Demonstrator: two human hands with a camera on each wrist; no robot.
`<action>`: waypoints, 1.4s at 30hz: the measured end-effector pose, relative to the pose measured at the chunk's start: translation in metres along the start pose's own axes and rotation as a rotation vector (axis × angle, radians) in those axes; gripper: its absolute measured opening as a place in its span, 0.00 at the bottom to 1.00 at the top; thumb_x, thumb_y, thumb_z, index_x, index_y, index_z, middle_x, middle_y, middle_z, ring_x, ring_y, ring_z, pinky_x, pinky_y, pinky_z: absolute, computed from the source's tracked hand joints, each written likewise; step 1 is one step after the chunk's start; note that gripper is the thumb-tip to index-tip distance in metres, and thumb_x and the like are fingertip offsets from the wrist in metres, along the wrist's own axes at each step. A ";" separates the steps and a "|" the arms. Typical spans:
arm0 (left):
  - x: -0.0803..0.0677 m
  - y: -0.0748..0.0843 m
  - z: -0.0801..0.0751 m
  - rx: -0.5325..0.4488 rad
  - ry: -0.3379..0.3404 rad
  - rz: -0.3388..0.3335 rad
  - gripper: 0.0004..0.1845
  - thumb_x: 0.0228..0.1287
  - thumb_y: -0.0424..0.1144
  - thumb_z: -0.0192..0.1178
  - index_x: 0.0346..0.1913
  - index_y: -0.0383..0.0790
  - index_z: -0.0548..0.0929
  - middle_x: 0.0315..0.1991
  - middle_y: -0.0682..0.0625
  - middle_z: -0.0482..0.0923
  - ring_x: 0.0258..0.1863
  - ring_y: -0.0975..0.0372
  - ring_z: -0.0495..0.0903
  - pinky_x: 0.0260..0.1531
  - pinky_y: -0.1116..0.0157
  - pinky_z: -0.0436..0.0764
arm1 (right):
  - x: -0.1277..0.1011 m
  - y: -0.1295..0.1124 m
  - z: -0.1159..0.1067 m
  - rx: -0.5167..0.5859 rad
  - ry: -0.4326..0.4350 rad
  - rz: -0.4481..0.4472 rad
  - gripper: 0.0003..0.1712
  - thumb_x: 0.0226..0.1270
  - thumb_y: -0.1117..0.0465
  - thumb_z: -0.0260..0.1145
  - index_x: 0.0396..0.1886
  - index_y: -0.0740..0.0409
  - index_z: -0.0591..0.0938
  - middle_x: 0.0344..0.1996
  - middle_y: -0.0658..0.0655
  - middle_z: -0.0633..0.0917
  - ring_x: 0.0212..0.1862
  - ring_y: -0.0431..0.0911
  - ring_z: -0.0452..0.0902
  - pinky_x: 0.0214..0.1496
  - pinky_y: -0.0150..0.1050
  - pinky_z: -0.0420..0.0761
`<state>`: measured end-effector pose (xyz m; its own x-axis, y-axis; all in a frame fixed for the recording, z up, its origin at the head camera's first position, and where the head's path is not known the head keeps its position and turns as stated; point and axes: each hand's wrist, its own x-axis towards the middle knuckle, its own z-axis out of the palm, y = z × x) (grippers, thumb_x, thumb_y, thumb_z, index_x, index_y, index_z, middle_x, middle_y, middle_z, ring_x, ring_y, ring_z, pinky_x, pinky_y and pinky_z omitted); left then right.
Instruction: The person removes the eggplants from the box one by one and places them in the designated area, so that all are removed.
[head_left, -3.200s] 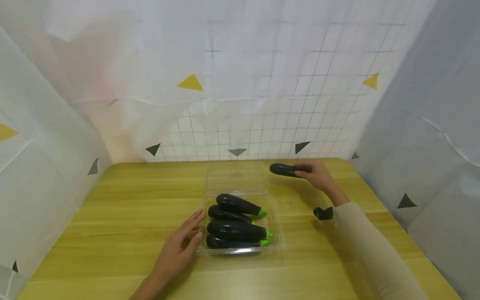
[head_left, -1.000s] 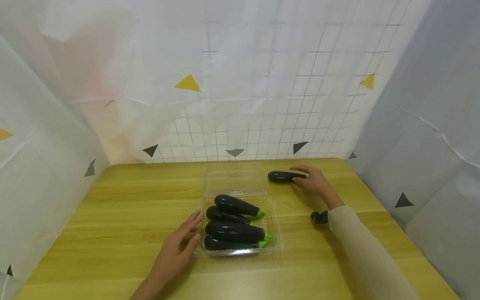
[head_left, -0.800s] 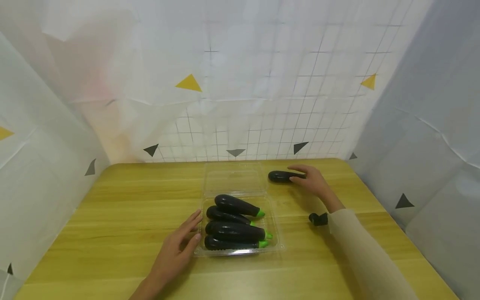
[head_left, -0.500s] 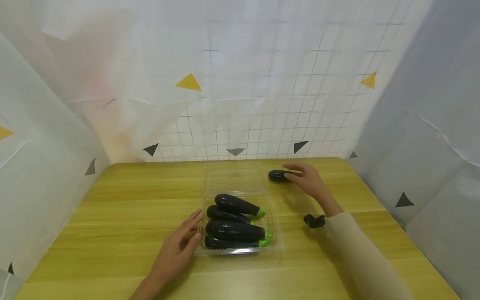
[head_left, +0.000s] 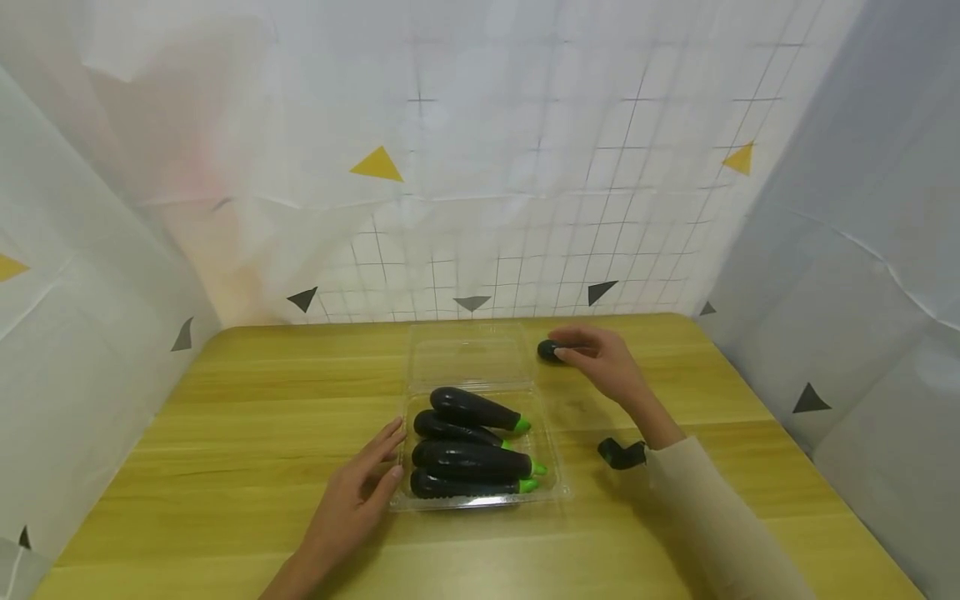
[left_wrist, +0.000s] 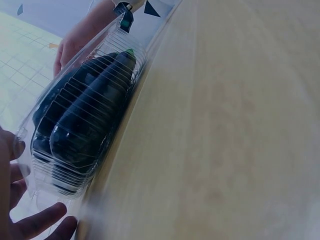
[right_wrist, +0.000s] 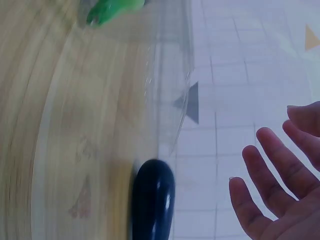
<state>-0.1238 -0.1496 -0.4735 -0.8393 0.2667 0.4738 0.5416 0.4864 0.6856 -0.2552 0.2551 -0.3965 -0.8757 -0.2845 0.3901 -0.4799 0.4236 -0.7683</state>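
Head view: four eggplants (head_left: 471,446) sit in the clear tray (head_left: 552,493) mid-table; your left hand (head_left: 358,494) rests flat at its left edge. One loose eggplant (head_left: 548,349) lies near the far edge, so you're not done. Right wrist view: right hand (right_wrist: 280,192) spread, touching nothing.

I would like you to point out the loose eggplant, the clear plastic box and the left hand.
loose eggplant (right_wrist: 152,205), right wrist view, on its dark body
clear plastic box (head_left: 553,492), head view, on its front right rim
left hand (head_left: 352,500), head view, on its back
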 end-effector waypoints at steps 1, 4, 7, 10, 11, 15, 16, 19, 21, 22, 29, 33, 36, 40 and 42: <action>0.000 0.000 0.000 0.000 0.000 -0.001 0.25 0.75 0.34 0.62 0.73 0.42 0.77 0.76 0.53 0.67 0.58 0.60 0.82 0.58 0.45 0.80 | -0.001 -0.003 0.001 0.007 -0.003 -0.004 0.18 0.76 0.63 0.68 0.62 0.64 0.83 0.57 0.63 0.85 0.59 0.57 0.81 0.59 0.47 0.82; 0.000 0.000 0.000 0.001 -0.002 -0.002 0.25 0.75 0.34 0.63 0.73 0.43 0.76 0.76 0.53 0.67 0.58 0.61 0.82 0.59 0.44 0.79 | -0.002 -0.013 0.005 0.037 -0.011 -0.020 0.18 0.76 0.65 0.68 0.62 0.65 0.82 0.57 0.64 0.85 0.58 0.60 0.82 0.56 0.40 0.84; 0.000 0.000 0.000 0.004 -0.003 -0.003 0.26 0.75 0.34 0.63 0.73 0.44 0.76 0.76 0.52 0.67 0.58 0.61 0.82 0.59 0.44 0.79 | -0.004 -0.022 0.010 0.086 -0.027 -0.041 0.19 0.75 0.67 0.68 0.62 0.68 0.81 0.57 0.67 0.84 0.57 0.63 0.81 0.55 0.36 0.83; 0.000 0.000 -0.001 0.005 -0.003 0.000 0.25 0.76 0.34 0.62 0.73 0.44 0.76 0.76 0.51 0.67 0.58 0.60 0.82 0.59 0.44 0.78 | -0.006 -0.030 0.016 0.131 -0.041 -0.057 0.19 0.74 0.69 0.67 0.62 0.68 0.81 0.57 0.67 0.84 0.57 0.63 0.81 0.55 0.35 0.83; 0.000 0.000 -0.001 0.005 -0.003 0.001 0.25 0.76 0.34 0.62 0.73 0.43 0.76 0.76 0.51 0.68 0.58 0.60 0.82 0.59 0.44 0.78 | -0.006 -0.032 0.017 0.142 -0.043 -0.064 0.19 0.74 0.69 0.67 0.62 0.68 0.81 0.57 0.66 0.84 0.58 0.63 0.81 0.55 0.36 0.83; 0.001 0.001 0.000 0.003 -0.002 0.013 0.24 0.76 0.35 0.62 0.72 0.40 0.76 0.76 0.50 0.68 0.59 0.60 0.82 0.59 0.44 0.78 | -0.011 -0.037 0.026 0.137 -0.060 -0.101 0.18 0.74 0.70 0.67 0.61 0.66 0.82 0.56 0.63 0.85 0.58 0.59 0.81 0.58 0.43 0.83; 0.001 0.001 0.000 0.001 -0.003 0.016 0.24 0.76 0.35 0.62 0.72 0.40 0.76 0.76 0.50 0.67 0.59 0.60 0.82 0.59 0.44 0.78 | -0.013 -0.038 0.028 0.135 -0.067 -0.108 0.18 0.74 0.70 0.67 0.61 0.65 0.82 0.56 0.62 0.85 0.58 0.58 0.82 0.58 0.46 0.83; 0.002 0.001 0.000 -0.005 -0.001 0.020 0.25 0.76 0.35 0.62 0.73 0.40 0.76 0.76 0.50 0.67 0.59 0.59 0.82 0.58 0.45 0.79 | -0.015 -0.040 0.034 0.121 -0.090 -0.124 0.18 0.74 0.70 0.68 0.61 0.64 0.82 0.56 0.60 0.85 0.58 0.56 0.82 0.59 0.53 0.83; 0.002 0.001 0.000 -0.006 -0.001 0.020 0.25 0.76 0.35 0.62 0.73 0.40 0.76 0.76 0.50 0.67 0.58 0.59 0.82 0.58 0.46 0.80 | -0.015 -0.041 0.037 0.119 -0.100 -0.130 0.18 0.74 0.69 0.68 0.61 0.64 0.82 0.56 0.59 0.86 0.58 0.55 0.82 0.59 0.55 0.82; 0.002 0.000 0.000 -0.005 0.000 0.018 0.25 0.76 0.35 0.62 0.73 0.40 0.76 0.76 0.50 0.67 0.58 0.59 0.82 0.58 0.46 0.80 | -0.015 -0.041 0.038 0.121 -0.103 -0.131 0.18 0.74 0.69 0.68 0.61 0.64 0.83 0.56 0.59 0.86 0.58 0.55 0.82 0.59 0.56 0.82; 0.001 0.000 0.000 0.001 -0.002 0.008 0.24 0.77 0.36 0.62 0.72 0.40 0.76 0.76 0.51 0.67 0.59 0.60 0.82 0.59 0.45 0.79 | -0.016 -0.044 0.044 0.111 -0.134 -0.146 0.17 0.74 0.68 0.68 0.61 0.63 0.83 0.55 0.58 0.86 0.57 0.55 0.82 0.58 0.55 0.83; 0.001 0.000 0.000 -0.003 -0.002 0.007 0.24 0.77 0.36 0.61 0.73 0.40 0.76 0.77 0.51 0.67 0.59 0.60 0.82 0.58 0.45 0.79 | -0.017 -0.047 0.047 0.112 -0.152 -0.151 0.18 0.74 0.68 0.68 0.61 0.62 0.83 0.53 0.58 0.87 0.56 0.54 0.83 0.57 0.54 0.83; 0.001 0.000 -0.001 -0.003 -0.003 0.007 0.24 0.77 0.36 0.61 0.73 0.40 0.76 0.76 0.50 0.67 0.59 0.60 0.82 0.58 0.45 0.79 | -0.019 -0.048 0.049 0.092 -0.168 -0.138 0.18 0.75 0.66 0.69 0.61 0.59 0.83 0.52 0.56 0.87 0.55 0.52 0.84 0.57 0.52 0.84; 0.001 -0.001 -0.001 -0.007 -0.004 0.008 0.24 0.77 0.35 0.61 0.73 0.39 0.76 0.76 0.49 0.68 0.59 0.59 0.82 0.58 0.45 0.80 | -0.021 -0.046 0.054 0.076 -0.199 -0.115 0.17 0.75 0.63 0.69 0.61 0.57 0.83 0.52 0.56 0.87 0.55 0.51 0.84 0.57 0.52 0.84; 0.001 -0.001 -0.001 -0.008 -0.004 0.011 0.24 0.76 0.35 0.62 0.72 0.39 0.76 0.76 0.49 0.68 0.59 0.59 0.82 0.58 0.45 0.80 | -0.022 -0.045 0.056 0.073 -0.216 -0.108 0.17 0.75 0.63 0.69 0.61 0.57 0.83 0.52 0.57 0.87 0.54 0.51 0.84 0.57 0.53 0.84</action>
<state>-0.1245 -0.1506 -0.4731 -0.8336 0.2750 0.4791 0.5510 0.4767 0.6850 -0.2114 0.1944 -0.3988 -0.7840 -0.5051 0.3608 -0.5584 0.3200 -0.7654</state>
